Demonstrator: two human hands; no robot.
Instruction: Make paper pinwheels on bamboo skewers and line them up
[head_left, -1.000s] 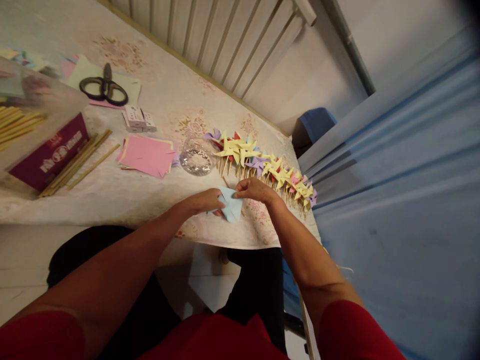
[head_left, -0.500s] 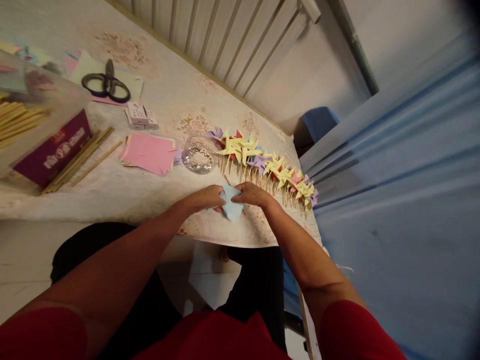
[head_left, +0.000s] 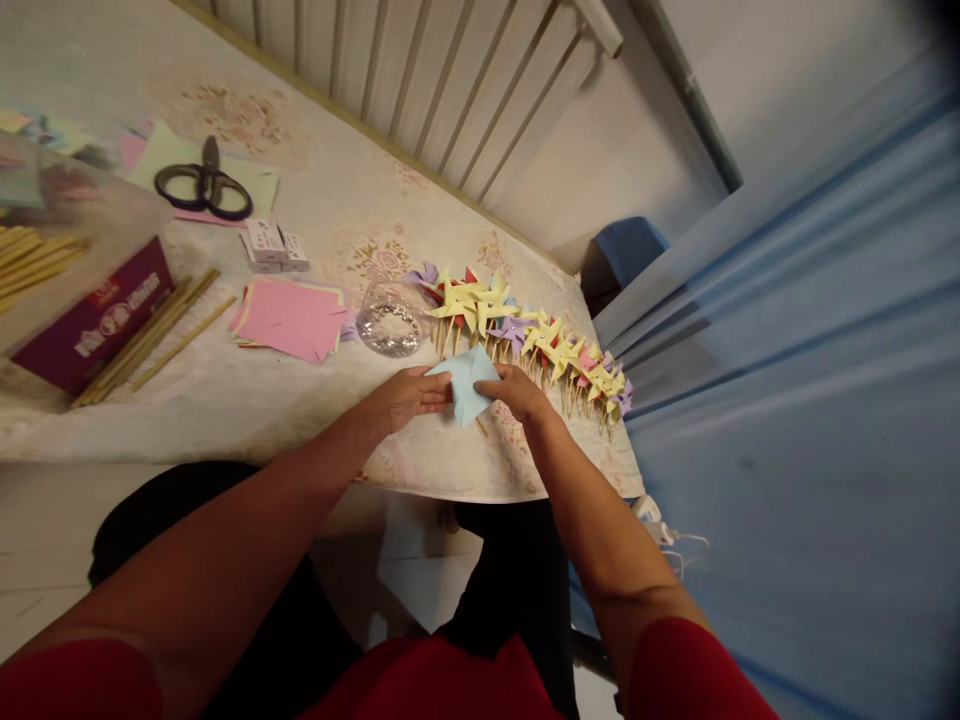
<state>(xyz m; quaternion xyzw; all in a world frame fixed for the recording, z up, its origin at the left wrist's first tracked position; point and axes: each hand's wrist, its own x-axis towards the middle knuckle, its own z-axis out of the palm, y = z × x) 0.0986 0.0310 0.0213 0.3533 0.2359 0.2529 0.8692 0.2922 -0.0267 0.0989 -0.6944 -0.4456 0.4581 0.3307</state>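
Note:
Between my two hands is a light blue paper square (head_left: pixel 468 388) with slits cut in from its corners. My left hand (head_left: pixel 409 397) pinches its left side, thumb on top and fingers beneath. On the right side my right hand (head_left: pixel 516 390) grips it, with the thumb pressing near the middle. Part of a thin wooden stick (head_left: pixel 481 427) shows on the cloth just below the paper. Beyond my hands lies a row of finished paper pinwheels (head_left: pixel 551 340) on sticks, in yellow, purple, red and other colours.
Left of the pinwheels are a clear dish of small metal pins (head_left: pixel 390 330) and a stack of coloured paper squares (head_left: pixel 291 318). Small white boxes (head_left: pixel 274 245), black-handled scissors (head_left: pixel 204 185), loose sticks (head_left: pixel 146 340) and a plastic bin (head_left: pixel 97 320) stand farther left. A blue curtain (head_left: pixel 787 400) hangs at right.
The blue paper, bunched between my hands before, is now spread flatter and turned so more of its face shows. My left hand has shifted slightly left.

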